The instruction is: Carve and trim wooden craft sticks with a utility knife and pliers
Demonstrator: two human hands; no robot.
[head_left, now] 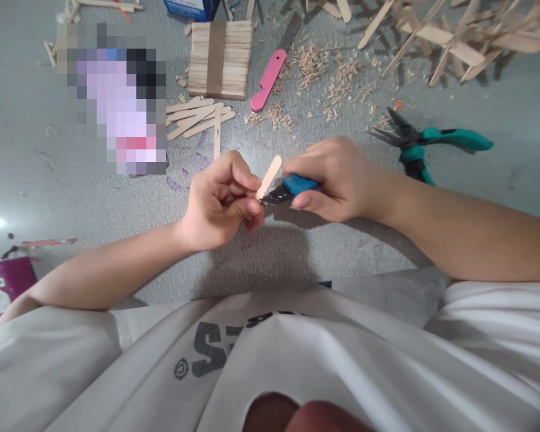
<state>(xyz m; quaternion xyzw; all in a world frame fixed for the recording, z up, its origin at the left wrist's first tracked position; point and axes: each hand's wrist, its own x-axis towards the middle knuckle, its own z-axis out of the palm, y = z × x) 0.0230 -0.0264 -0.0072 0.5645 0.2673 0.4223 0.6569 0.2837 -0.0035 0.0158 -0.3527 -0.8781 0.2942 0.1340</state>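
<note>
My left hand [220, 201] pinches a pale wooden craft stick [269, 176], which points up and to the right. My right hand [337, 180] is wrapped round the blue handles of small cutters [290, 189]. The cutters' dark jaws meet the lower end of the stick, right by my left fingertips. Both hands hover above the grey floor, in front of my white shirt.
On the floor lie a bundle of sticks [220, 59], loose sticks [198, 119], a pink-handled knife [270, 77], wood shavings [328, 81], teal pliers [425, 147] and a stick-built frame [468, 36]. A purple container [4, 285] sits at far left.
</note>
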